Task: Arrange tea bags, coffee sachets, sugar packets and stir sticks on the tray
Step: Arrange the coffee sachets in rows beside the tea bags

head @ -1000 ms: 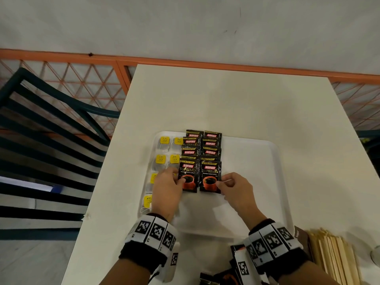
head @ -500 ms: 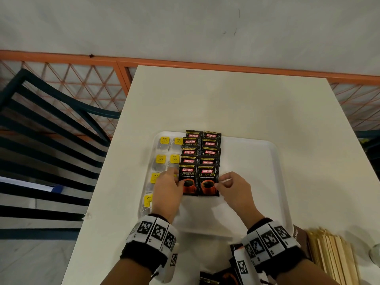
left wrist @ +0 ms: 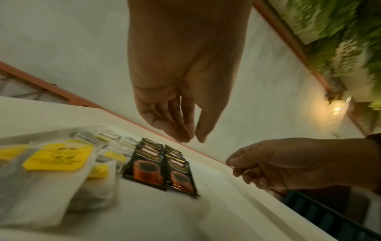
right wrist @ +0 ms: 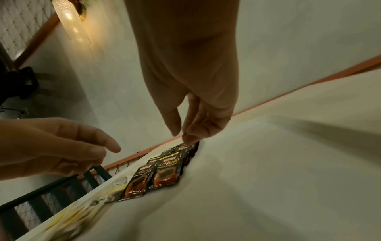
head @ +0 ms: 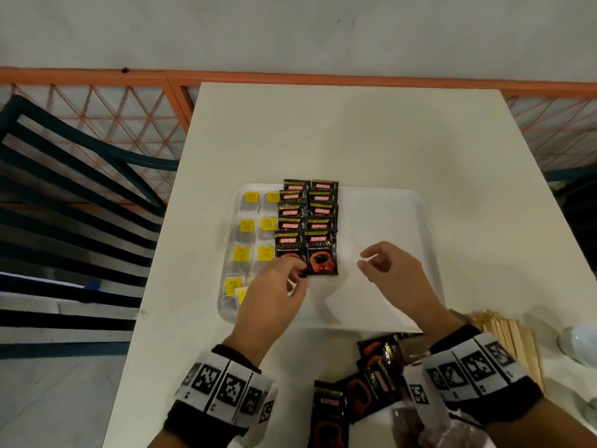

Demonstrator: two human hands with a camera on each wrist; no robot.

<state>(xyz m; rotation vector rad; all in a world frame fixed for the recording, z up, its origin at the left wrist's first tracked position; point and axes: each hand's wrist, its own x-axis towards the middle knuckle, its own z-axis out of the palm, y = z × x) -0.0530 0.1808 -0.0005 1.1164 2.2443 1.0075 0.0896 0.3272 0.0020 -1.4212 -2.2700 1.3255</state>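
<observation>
A white tray [head: 387, 221] lies on the table. Tea bags [head: 252, 240] with yellow tags fill its left side in two columns. Beside them, black coffee sachets [head: 307, 227] overlap in two columns. My left hand [head: 295, 273] hovers over the near corner of the front left sachet with relaxed fingers and holds nothing, as the left wrist view shows [left wrist: 190, 137]. My right hand [head: 368, 258] hangs above the bare middle of the tray, right of the sachets, with loosely curled fingers and nothing in them. Wooden stir sticks [head: 507, 337] lie off the tray at the near right.
Several loose coffee sachets [head: 365, 392] lie on the table between my wrists, in front of the tray. A white cup [head: 581, 347] stands at the right edge. A dark slatted chair [head: 64, 189] and an orange railing [head: 290, 76] border the table.
Both hands have let go of the front two sachets, which stay in place. My right hand has lifted and moved right; my left has drawn back slightly.
</observation>
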